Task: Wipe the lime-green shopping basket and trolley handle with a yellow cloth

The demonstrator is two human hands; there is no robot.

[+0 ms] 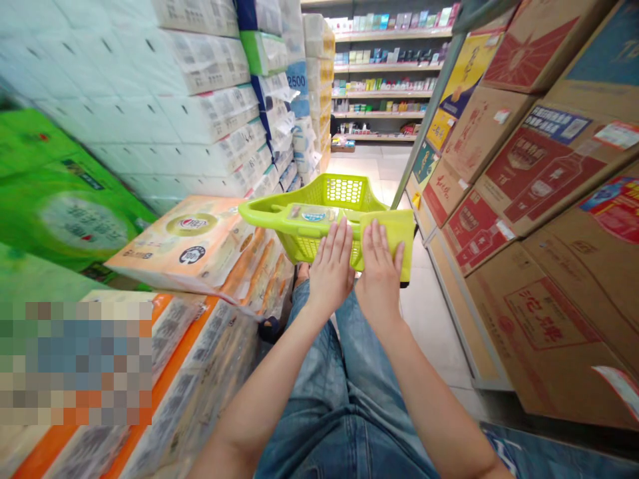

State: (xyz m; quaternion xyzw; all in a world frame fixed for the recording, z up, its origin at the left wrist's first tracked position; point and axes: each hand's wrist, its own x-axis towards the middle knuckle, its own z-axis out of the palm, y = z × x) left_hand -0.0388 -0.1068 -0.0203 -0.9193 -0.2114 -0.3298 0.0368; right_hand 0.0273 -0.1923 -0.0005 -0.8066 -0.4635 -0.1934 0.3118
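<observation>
Head view: lime-green cart (344, 189) sits centre frame, mid-aisle. I note left hand (332, 266) and right hand (380, 276) side by side on its near rim, fingers straight and flat, not curled. Palms bear on it, suiting a steady push. Tissue packs (200, 243) lower left and cartons (524, 173) right narrow the lane.

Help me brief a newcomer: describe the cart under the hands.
A narrow aisle runs between tissue packs on the left and cardboard boxes on the right. In its middle stands the cart, left hand and right hand on its near edge. Only it is lime-green mesh plastic.
</observation>
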